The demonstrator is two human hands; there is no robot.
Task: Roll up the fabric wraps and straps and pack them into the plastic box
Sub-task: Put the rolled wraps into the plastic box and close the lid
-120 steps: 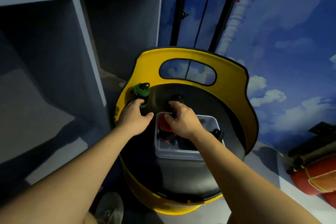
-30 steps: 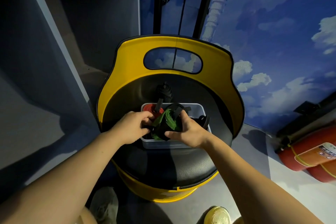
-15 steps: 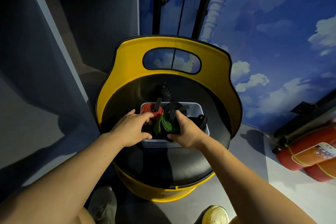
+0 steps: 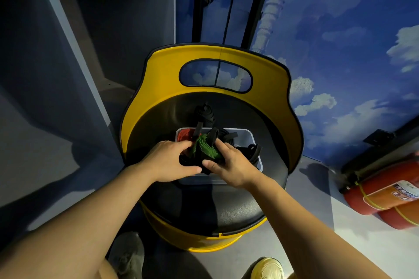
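A clear plastic box (image 4: 247,135) stands on the black seat of a yellow barrel chair (image 4: 267,79). A green and black rolled wrap (image 4: 207,148) sits over the box's near left part. My left hand (image 4: 167,162) grips it from the left, and my right hand (image 4: 229,164) pinches it from the right between thumb and fingers. Behind it in the box lie a red roll (image 4: 184,135) and black straps (image 4: 251,152). A black rolled wrap (image 4: 204,113) rests on the seat just behind the box.
Grey shelving (image 4: 68,29) stands to the left. Red fire extinguishers (image 4: 385,195) lie on the floor at the right. A blue cloud-painted wall (image 4: 340,29) is behind the chair. My shoes (image 4: 267,268) show below.
Four seconds ago the green wrap was on the seat's left edge under my left hand. Since then both hands brought it over the box and pressed it lower among the other rolls.
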